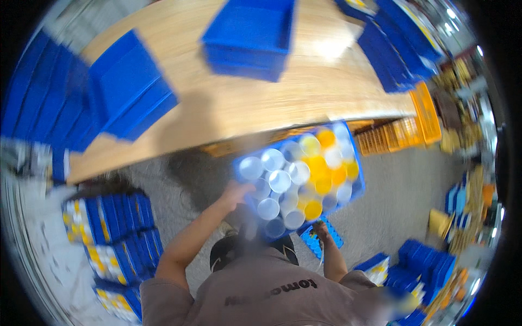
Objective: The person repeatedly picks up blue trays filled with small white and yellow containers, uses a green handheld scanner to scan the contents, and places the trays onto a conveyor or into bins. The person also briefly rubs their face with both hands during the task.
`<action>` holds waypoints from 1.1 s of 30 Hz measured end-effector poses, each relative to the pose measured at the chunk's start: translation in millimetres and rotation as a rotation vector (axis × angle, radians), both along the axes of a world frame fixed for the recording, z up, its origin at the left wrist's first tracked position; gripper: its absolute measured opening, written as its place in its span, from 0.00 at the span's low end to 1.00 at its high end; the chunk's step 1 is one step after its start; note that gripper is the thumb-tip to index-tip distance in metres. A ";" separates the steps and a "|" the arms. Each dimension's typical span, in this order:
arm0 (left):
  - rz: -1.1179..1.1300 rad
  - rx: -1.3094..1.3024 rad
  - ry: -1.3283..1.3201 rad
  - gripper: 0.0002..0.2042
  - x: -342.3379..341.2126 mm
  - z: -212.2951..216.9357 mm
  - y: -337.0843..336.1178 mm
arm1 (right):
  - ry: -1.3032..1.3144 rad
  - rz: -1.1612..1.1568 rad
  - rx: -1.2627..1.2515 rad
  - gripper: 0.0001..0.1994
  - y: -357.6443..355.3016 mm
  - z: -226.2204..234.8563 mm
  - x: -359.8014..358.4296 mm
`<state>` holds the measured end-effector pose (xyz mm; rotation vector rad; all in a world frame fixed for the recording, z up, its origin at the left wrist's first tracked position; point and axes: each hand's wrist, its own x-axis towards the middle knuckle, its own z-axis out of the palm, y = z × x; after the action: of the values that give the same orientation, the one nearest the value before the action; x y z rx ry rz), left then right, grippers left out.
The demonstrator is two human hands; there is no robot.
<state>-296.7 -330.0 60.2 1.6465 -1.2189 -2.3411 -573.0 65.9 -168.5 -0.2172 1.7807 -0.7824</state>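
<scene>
I hold a blue plastic bin (pixel 356 189) in front of my body, near the table edge. It is packed with round, open-ended pieces: translucent white cylinders (pixel 280 181) at its left and yellow ones (pixel 323 183) mostly toward the right. My left hand (pixel 237 195) is closed on the bin's left end. At its near side, toward the right corner, my right hand (pixel 321 230) grips low on the bin, its fingers partly hidden and blurred. Beneath that hand shows a blue tray-like piece with round recesses (pixel 334 237), lower down.
On the wooden table (pixel 244 103) stand blue bins (pixel 247 57), (pixel 133 89), with stacks at its left and far right. Orange crates (pixel 399 133) sit by its right end. Stacked blue bins with white and yellow pieces (pixel 117 239) stand left, others (pixel 418 266) right.
</scene>
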 end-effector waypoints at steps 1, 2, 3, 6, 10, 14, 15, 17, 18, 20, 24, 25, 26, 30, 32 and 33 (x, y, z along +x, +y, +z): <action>-0.046 -0.004 -0.058 0.17 38.2 -6.6 5.3 | 0.054 0.075 0.087 0.19 -5.5 0.0 13.0; -0.126 -0.094 -0.150 0.11 73.2 -14.2 10.7 | 0.103 0.135 0.165 0.19 -8.2 -1.2 25.3; -0.105 -0.074 -0.123 0.12 105.5 -21.6 19.4 | 0.130 0.184 0.221 0.19 -3.3 -5.3 38.6; -0.072 -0.052 -0.166 0.15 212.5 -28.3 45.6 | 0.204 0.313 0.372 0.19 23.0 -18.0 86.0; 0.301 -0.121 -0.205 0.15 327.7 -31.7 75.7 | 0.278 0.356 0.538 0.19 37.7 -21.9 113.3; 0.682 -0.192 -0.373 0.13 409.1 -33.3 117.0 | 0.428 0.306 0.344 0.21 -44.3 6.1 119.8; 0.798 -0.221 -0.429 0.13 424.7 -33.0 129.7 | 0.423 0.361 0.257 0.20 -72.2 21.0 127.8; 0.833 -0.275 -0.498 0.14 454.8 -33.0 152.4 | 0.507 0.438 0.217 0.20 -137.6 59.7 147.2; 0.862 -0.260 -0.538 0.15 462.4 -33.6 165.0 | 0.540 0.462 0.110 0.19 -164.8 81.6 165.2; 0.933 -0.288 -0.653 0.16 474.9 -33.9 188.6 | 0.587 0.510 -0.099 0.19 -220.2 128.9 207.4; 0.988 -0.228 -0.939 0.19 459.7 -44.3 216.5 | 0.625 1.166 -0.311 0.21 -309.2 212.7 309.8; 0.985 -0.194 -1.020 0.19 449.1 -48.3 221.7 | 0.605 1.468 -0.380 0.21 -321.4 229.2 336.5; 1.001 -0.181 -1.070 0.21 436.2 -53.3 225.5 | 0.561 1.696 -0.478 0.21 -327.2 243.7 361.4; 1.101 -0.173 -1.212 0.26 384.9 -74.0 240.0 | 0.405 2.121 -0.694 0.20 -327.7 256.8 451.1; 1.151 -0.108 -1.242 0.25 369.0 -80.0 250.9 | 0.331 2.181 -0.746 0.21 -326.6 255.7 464.6; 1.183 -0.097 -1.262 0.24 361.8 -81.5 256.9 | 0.345 2.226 -0.755 0.21 -328.8 255.1 464.6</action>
<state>65.1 -73.2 -21.3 2.6843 -0.0538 -0.4702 -108.4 -262.9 86.6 -2.3105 0.4604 0.3878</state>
